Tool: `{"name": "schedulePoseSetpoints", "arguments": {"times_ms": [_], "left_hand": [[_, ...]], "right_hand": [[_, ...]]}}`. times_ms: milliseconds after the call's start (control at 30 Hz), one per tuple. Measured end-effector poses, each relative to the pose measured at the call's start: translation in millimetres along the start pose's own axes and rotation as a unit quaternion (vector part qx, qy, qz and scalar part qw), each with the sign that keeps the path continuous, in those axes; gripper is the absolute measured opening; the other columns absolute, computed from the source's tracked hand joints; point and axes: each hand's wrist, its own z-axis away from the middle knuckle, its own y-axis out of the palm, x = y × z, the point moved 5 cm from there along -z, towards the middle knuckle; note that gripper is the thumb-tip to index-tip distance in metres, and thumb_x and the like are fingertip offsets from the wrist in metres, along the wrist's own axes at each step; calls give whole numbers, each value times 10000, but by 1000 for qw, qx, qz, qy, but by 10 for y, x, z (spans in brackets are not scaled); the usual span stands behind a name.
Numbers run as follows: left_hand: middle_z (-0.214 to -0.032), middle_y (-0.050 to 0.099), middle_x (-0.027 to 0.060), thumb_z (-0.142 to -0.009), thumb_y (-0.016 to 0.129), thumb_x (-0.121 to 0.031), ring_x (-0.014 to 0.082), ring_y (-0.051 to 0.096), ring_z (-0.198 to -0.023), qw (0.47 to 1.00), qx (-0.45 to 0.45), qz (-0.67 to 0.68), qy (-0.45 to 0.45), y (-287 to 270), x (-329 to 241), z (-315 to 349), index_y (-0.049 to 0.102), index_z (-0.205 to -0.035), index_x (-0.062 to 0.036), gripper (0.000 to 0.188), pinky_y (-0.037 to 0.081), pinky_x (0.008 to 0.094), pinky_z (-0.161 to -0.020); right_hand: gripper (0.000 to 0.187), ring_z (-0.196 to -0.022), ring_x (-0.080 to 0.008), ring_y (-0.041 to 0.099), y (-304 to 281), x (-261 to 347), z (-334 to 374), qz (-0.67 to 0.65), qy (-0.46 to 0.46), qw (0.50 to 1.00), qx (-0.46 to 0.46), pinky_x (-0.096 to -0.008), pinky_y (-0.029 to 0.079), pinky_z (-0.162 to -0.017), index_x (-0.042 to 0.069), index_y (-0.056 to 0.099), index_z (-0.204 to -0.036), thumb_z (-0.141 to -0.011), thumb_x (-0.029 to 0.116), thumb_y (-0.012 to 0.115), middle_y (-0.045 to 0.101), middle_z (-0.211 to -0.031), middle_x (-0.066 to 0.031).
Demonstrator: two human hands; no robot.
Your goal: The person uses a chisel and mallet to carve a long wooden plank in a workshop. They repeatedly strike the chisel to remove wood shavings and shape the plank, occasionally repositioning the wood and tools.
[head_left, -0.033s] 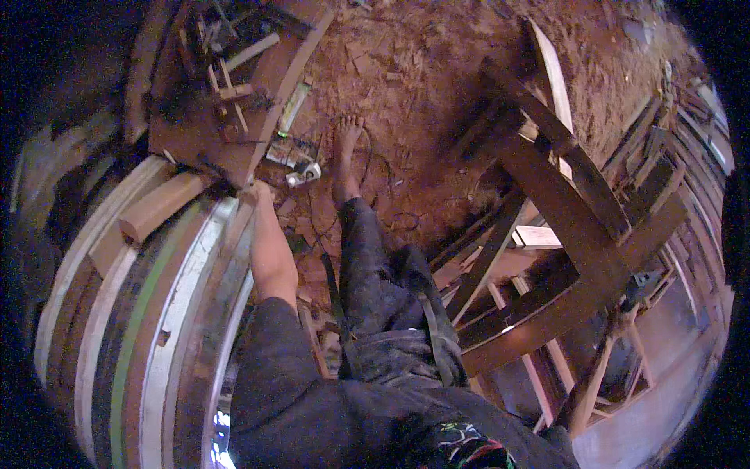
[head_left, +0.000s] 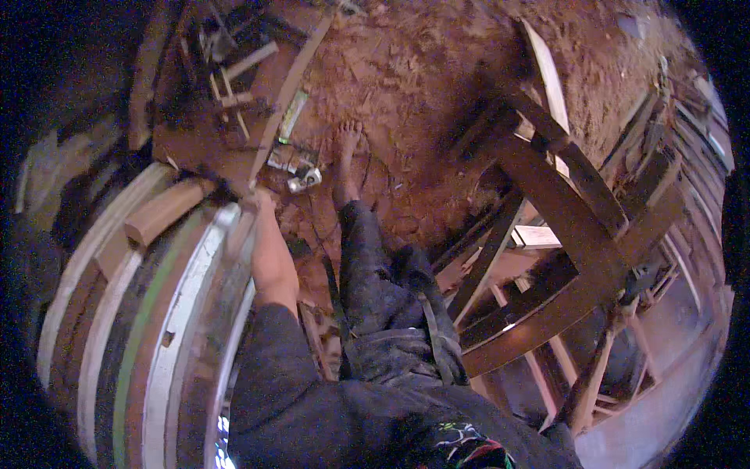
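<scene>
Left hand (head_left: 262,202) reaches to the end of one long pale wooden plank stack (head_left: 187,313); fingers hidden, so grip cannot be told. One small shiny metal tool (head_left: 303,180) lies just beyond. Right hand unseen. One bare foot (head_left: 346,156) on red sawdust floor (head_left: 422,70).

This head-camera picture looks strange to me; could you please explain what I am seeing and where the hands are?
The camera sits on a person's head and looks straight down through a fisheye lens, so straight edges bend near the rim. No machine is involved; the person works with bare hands. Their left arm reaches forward, and the left hand rests at the edge of a stack of long curved boards with pale and green edges. A short wooden block lies on that stack. The right hand is not visible. Below are the person's dark trousers and a bare foot on reddish ground strewn with sawdust. On the right stands a dark wooden frame.
</scene>
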Motion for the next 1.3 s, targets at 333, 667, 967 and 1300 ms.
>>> {"name": "schedulePoseSetpoints", "arguments": {"times_ms": [333,667,967,1300], "left_hand": [[-1075,554,157,-1018,607,-170,258,583,-739,975,45,218,-21,-1296,-1278,2272,53,-1552,-332,786,564,421,-632],[-983,634,109,-1096,451,-224,248,651,-823,755,556,309,162,-1119,-3426,5224,332,-1567,-321,495,606,431,-747],[-1060,634,171,-1056,501,-386,295,647,-941,557,795,211,117,-1216,-4374,7558,474,-1456,-194,445,551,421,-848],[-1278,612,212,-997,607,-308,348,689,-1060,437,839,-3,324,-896,-4948,8782,388,-1495,-89,586,595,461,-839]], "right_hand": [[491,-1214,-398,626,82,218,69,-50,68,991,-101,-443,502,-1036,3,608,-1334,-946,302,646,662,-1290,-226],[235,-801,-356,727,-99,412,136,-172,151,960,-162,-453,599,-668,145,668,-1104,-947,273,549,723,-964,-134],[194,-753,-323,748,-222,490,24,-153,136,969,-138,-453,626,-669,147,651,-1079,-1012,218,483,694,-912,-123],[171,-805,-319,734,-393,433,-37,-201,167,957,-127,-433,605,-700,111,649,-1076,-949,129,537,671,-942,-117]]}}
